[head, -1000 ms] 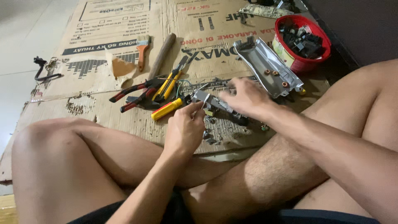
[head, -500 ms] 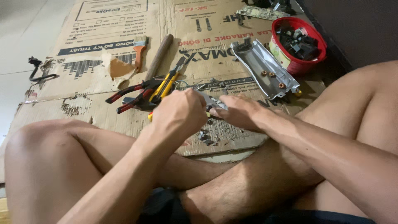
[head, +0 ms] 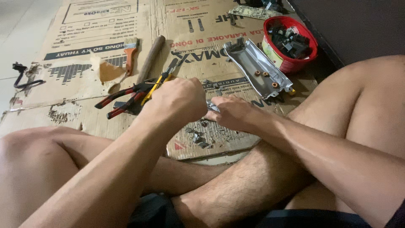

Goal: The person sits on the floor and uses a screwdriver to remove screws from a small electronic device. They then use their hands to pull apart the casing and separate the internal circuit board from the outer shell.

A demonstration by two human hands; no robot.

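I sit cross-legged on flattened cardboard [head: 84, 50]. My left hand [head: 177, 101] is closed in a fist just above the cardboard, over the spot where a yellow-handled tool lay; the fist hides the tool. My right hand [head: 234, 114] sits right beside it and pinches a small grey metal part [head: 213, 106] between the fingers. The two hands almost touch. Small grey scraps [head: 198, 137] lie below them.
Red-handled pliers [head: 120, 99] and yellow-handled pliers [head: 162, 80] lie left of my hands, with a wooden-handled tool [head: 149, 59] and an orange-handled brush [head: 130, 52] behind. A grey metal cover [head: 259, 67] and a red bowl [head: 291, 63] of black parts sit far right. My legs frame the near side.
My left hand moved left and forward over the yellow-handled tool and closed into a fist. My right hand drew nearer with the grey part. The camera leaned in closer.
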